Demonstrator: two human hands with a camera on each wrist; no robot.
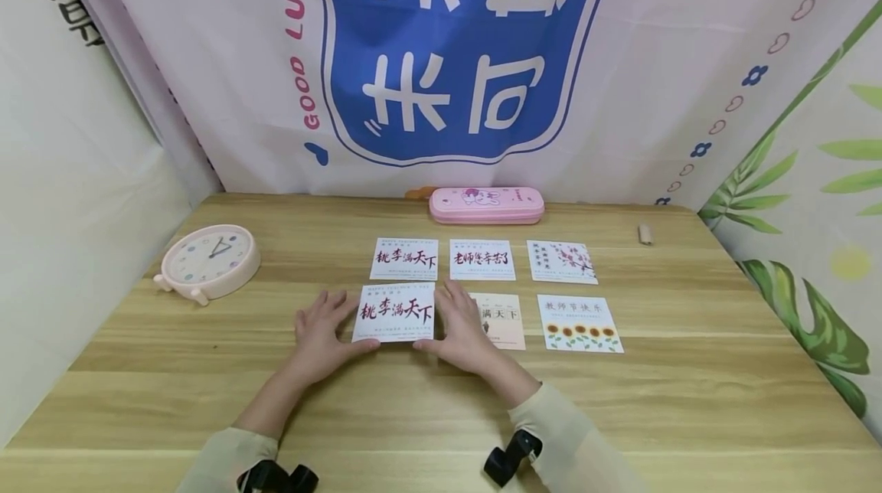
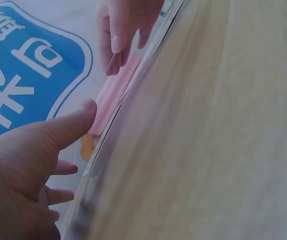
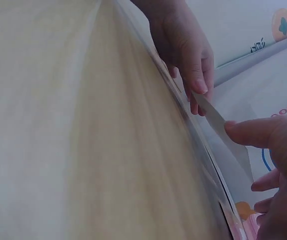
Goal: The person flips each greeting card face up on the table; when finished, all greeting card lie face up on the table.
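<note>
A white card with dark red calligraphy [image 1: 396, 312] is held between my two hands, just in front of a similar white card [image 1: 404, 258]. My left hand [image 1: 320, 344] has its thumb at the lower left corner and its fingers along the left side. At the opposite side, my right hand [image 1: 468, 340] holds the edge between thumb and fingers. In the right wrist view the held card [image 3: 223, 131] appears nearly edge-on, raised and spanning both hands. Partly behind my right hand lies a beige card [image 1: 506, 328].
A card with red lettering [image 1: 482, 260], a blossom card [image 1: 563, 262] and a sunflower card [image 1: 580, 324] lie to the right. Behind them is a pink pencil case [image 1: 486, 206]. A pink clock [image 1: 211, 259] lies at the left, a small tan object [image 1: 645, 234] at the right rear.
</note>
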